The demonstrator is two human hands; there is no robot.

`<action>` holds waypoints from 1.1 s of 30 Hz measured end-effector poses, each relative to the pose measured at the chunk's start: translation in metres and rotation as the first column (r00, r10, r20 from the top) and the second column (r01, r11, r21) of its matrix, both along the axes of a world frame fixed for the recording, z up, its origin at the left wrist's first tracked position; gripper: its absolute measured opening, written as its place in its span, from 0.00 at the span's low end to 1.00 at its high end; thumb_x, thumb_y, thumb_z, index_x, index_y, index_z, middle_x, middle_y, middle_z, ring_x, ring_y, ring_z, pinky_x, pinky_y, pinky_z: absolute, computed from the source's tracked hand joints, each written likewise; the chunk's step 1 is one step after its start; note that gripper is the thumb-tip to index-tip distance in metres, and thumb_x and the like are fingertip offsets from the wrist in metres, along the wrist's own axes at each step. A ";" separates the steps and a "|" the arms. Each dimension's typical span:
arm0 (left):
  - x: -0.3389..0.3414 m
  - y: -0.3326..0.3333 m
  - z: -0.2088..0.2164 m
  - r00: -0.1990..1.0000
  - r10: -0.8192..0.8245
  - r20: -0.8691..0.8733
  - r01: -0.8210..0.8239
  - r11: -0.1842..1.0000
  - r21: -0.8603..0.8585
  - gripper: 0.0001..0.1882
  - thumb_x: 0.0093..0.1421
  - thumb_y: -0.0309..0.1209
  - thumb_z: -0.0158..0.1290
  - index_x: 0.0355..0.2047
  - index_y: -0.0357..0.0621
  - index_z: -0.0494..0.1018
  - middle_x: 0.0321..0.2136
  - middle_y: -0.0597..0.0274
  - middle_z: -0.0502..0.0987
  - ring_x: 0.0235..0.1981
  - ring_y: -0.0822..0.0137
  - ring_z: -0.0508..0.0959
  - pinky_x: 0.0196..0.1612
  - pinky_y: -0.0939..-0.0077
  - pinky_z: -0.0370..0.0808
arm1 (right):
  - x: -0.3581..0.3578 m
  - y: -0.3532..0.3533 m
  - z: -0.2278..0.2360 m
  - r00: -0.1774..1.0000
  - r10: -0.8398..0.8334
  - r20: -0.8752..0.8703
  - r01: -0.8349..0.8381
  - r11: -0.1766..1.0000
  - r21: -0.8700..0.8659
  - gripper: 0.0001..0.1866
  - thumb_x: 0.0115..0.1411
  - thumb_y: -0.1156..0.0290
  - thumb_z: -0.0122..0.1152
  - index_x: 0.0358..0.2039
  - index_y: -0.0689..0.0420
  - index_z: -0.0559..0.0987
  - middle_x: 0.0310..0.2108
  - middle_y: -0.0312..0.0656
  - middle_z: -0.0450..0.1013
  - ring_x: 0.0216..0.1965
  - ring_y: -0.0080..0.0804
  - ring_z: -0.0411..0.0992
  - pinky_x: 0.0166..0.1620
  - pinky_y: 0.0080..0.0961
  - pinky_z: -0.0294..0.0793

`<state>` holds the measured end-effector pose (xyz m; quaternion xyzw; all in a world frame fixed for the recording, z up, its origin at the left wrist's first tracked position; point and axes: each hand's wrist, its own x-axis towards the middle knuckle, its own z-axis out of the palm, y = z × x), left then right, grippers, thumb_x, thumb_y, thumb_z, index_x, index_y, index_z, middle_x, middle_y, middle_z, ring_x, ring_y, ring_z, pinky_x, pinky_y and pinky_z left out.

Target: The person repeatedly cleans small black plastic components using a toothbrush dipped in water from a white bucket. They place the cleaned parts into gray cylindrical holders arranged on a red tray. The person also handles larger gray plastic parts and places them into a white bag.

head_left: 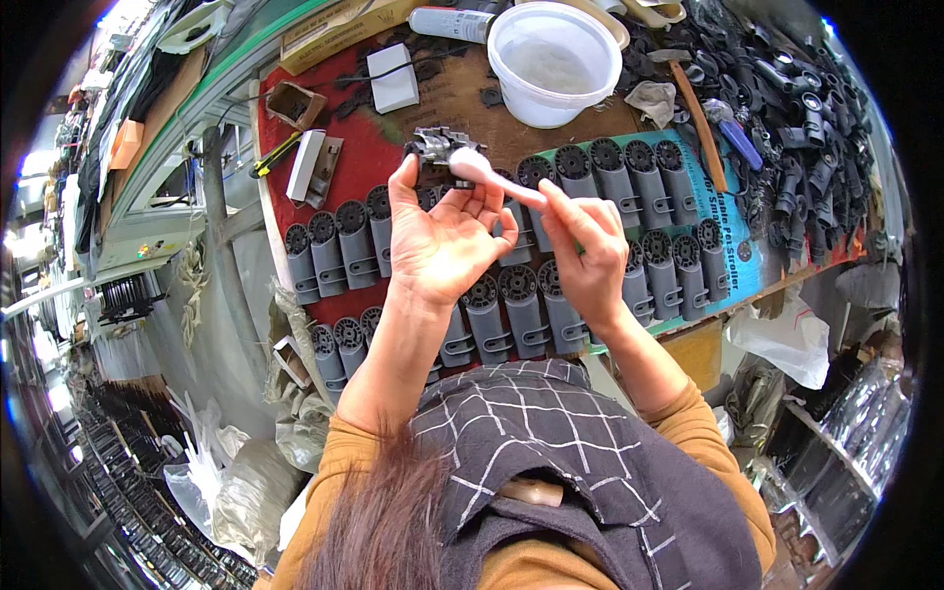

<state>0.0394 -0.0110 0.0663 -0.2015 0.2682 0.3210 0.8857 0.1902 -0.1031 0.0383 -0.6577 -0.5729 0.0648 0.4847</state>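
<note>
My left hand point(433, 241) is raised palm up over the worktable, fingers curled round a small dark mechanical part point(440, 147) with metallic pieces on top. Between the thumb and fingers of my right hand point(588, 246) is the thin end of a white spoon-shaped tool point(506, 184). Its rounded pale end overlaps the part's right side; whether they touch I cannot tell. Below and around both hands, grey plastic tubes point(524, 310) with round black ends stand in rows on the table.
A white bucket point(553, 64) with whitish contents stands at the back, beside a spray can point(449, 23). Black plastic parts point(801, 147) are heaped at the right, near a wooden-handled hammer point(696, 123). A white box point(392, 79) and a yellow cutter point(276, 155) lie at the left.
</note>
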 end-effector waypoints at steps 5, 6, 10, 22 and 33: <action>-0.004 0.001 -0.002 0.998 -0.044 -0.036 0.046 0.997 0.057 0.33 0.48 0.53 0.60 0.45 0.39 0.71 0.46 0.60 0.74 0.50 0.65 0.70 0.50 0.51 0.62 | 0.012 0.001 -0.001 0.957 0.071 0.281 -0.057 0.997 -0.058 0.20 0.50 0.77 0.65 0.45 0.52 0.81 0.28 0.36 0.70 0.30 0.31 0.67 0.36 0.26 0.67; -0.004 0.000 -0.002 0.998 -0.024 -0.056 0.029 0.995 0.092 0.32 0.48 0.53 0.60 0.43 0.39 0.72 0.45 0.61 0.74 0.50 0.66 0.70 0.50 0.51 0.63 | 0.015 0.001 -0.002 0.954 0.057 0.294 -0.060 0.998 -0.001 0.20 0.50 0.77 0.66 0.46 0.52 0.81 0.27 0.35 0.69 0.30 0.31 0.67 0.35 0.26 0.67; -0.004 -0.001 -0.003 0.996 -0.083 -0.035 0.087 0.990 0.114 0.31 0.48 0.54 0.60 0.40 0.39 0.73 0.45 0.61 0.74 0.51 0.64 0.68 0.51 0.50 0.62 | 0.026 -0.006 -0.005 0.954 0.070 0.290 -0.062 0.997 -0.039 0.20 0.50 0.75 0.66 0.46 0.51 0.81 0.27 0.35 0.70 0.30 0.31 0.67 0.35 0.26 0.67; -0.032 -0.029 -0.028 0.998 0.046 -0.031 -0.043 0.994 0.100 0.31 0.49 0.54 0.60 0.41 0.39 0.73 0.43 0.61 0.75 0.50 0.62 0.69 0.52 0.57 0.64 | 0.047 -0.002 -0.005 0.944 0.212 0.254 -0.207 0.977 -0.045 0.18 0.50 0.76 0.65 0.44 0.53 0.81 0.24 0.37 0.71 0.27 0.32 0.68 0.33 0.29 0.67; -0.110 -0.142 -0.048 0.714 0.275 -0.644 0.200 0.801 0.564 0.32 0.48 0.39 0.63 0.50 0.37 0.67 0.45 0.58 0.75 0.48 0.64 0.76 0.52 0.75 0.72 | 0.106 0.123 -0.011 0.741 0.082 0.667 -0.052 0.997 -0.065 0.13 0.56 0.67 0.60 0.42 0.55 0.80 0.38 0.47 0.75 0.41 0.42 0.72 0.44 0.36 0.71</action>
